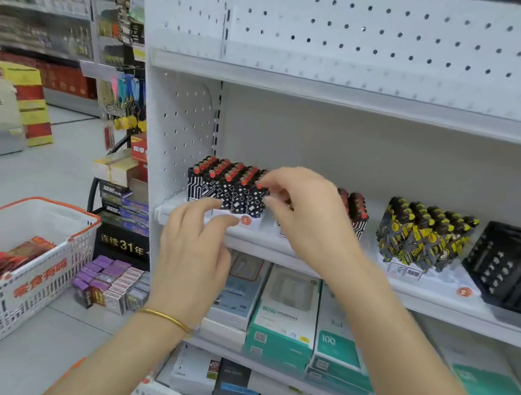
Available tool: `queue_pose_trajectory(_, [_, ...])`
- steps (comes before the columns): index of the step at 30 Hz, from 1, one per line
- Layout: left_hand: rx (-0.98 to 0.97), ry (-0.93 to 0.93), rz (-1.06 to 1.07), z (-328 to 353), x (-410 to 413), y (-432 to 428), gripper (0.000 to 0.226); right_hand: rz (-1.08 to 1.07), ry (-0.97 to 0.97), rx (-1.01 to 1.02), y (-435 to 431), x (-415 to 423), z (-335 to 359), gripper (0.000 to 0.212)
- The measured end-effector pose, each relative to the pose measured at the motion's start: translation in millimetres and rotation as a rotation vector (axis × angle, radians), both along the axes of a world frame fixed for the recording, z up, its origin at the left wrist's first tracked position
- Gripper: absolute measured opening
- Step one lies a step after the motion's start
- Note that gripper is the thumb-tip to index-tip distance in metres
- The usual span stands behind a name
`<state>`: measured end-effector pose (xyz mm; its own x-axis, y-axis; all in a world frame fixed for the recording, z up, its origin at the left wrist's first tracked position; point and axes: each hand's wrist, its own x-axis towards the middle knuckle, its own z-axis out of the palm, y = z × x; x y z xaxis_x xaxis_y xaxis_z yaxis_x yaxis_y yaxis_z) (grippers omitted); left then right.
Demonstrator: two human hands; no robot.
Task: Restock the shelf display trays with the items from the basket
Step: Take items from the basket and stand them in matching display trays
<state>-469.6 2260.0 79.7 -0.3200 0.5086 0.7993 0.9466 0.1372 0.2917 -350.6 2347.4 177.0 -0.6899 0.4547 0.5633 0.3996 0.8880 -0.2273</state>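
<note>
White pegboard shelving carries a display tray [253,225] of red-capped lighters [216,186], where the right hand [307,219] curls its fingers [273,176] onto the end lighter's top, grip impossible to tell, while the left hand [194,248] hovers slack and empty just before the tray, well apart from the basket [26,295] at lower left.

Your right hand [305,212] reaches over the shelf [442,304], its fingers [265,184] at the end of a row of red-capped lighters [229,188] standing in a white tray [256,223], while your left hand [194,248] hovers loosely curled just before it, a basket [39,276] to your left.
</note>
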Motion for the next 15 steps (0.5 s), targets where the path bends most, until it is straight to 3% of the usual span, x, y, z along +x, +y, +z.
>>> queue_pose_trajectory(8, [-0.164,-0.063,0.15,5,-33,-1,0.036,-0.121,-0.379,-0.013,24,-77,5,0.071])
queue_pose_trajectory(15, [-0.173,-0.126,0.157,11,-38,5,0.042,-0.044,-0.471,-0.042,41,-100,2,0.071])
